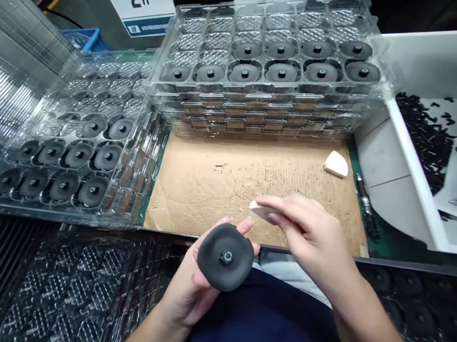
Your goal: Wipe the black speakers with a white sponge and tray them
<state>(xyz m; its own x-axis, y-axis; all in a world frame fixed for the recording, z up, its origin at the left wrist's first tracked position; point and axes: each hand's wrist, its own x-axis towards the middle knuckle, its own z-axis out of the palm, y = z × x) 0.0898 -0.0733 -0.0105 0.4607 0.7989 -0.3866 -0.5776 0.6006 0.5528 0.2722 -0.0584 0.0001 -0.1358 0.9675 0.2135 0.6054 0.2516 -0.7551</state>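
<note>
My left hand (194,289) holds a round black disc (226,256) with a small centre stud, face up, just in front of the table edge. My right hand (309,235) hovers to the right of the disc over the brown cardboard sheet (208,185). Its fingers are pressed together on a small white piece (258,208) that sticks out to the left. Whether that piece touches the disc, I cannot tell.
A clear blister tray (85,128) at the left holds several black discs. A stack of clear trays (274,61) at the back holds more. A white bin (441,143) of small black parts stands right. A white wedge (336,164) lies on the cardboard. Signs read 2# and 3#.
</note>
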